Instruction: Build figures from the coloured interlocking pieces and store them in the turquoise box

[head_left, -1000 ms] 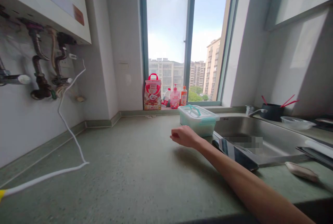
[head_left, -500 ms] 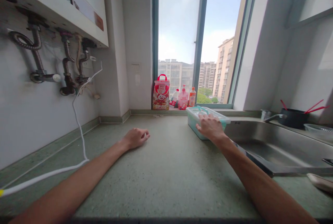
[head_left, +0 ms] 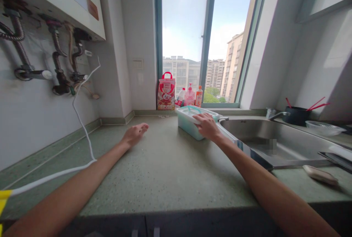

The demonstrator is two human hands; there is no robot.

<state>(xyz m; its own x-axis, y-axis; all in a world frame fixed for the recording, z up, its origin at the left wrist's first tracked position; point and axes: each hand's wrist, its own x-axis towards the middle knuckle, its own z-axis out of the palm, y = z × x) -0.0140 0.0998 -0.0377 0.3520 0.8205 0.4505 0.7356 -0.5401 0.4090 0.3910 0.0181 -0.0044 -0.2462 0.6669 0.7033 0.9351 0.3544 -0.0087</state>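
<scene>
A pale green plastic storage box (head_left: 189, 128) with a translucent lid and a teal handle sits on the counter, beside the sink's left edge. Gripping its near right side is my right hand (head_left: 208, 127), its fingers hooked over the lid's rim and the thumb lower down. To the left of the box, my left hand (head_left: 134, 135) hovers or rests over the counter, apart from the box. Its fingers are loosely bent, slightly blurred, and nothing shows in them.
The green speckled counter (head_left: 165, 178) runs to a front edge above cabinets. A steel sink (head_left: 247, 130) lies right, with a soap-like bar (head_left: 320, 175) by it. A white cable (head_left: 85, 134) crosses the left side. Bottles (head_left: 189, 97) and a red bag (head_left: 166, 94) stand at the window.
The box has slid left along the counter with my right hand on it. My left hand has turned, its fingers loosening. The view has shifted right and down.
</scene>
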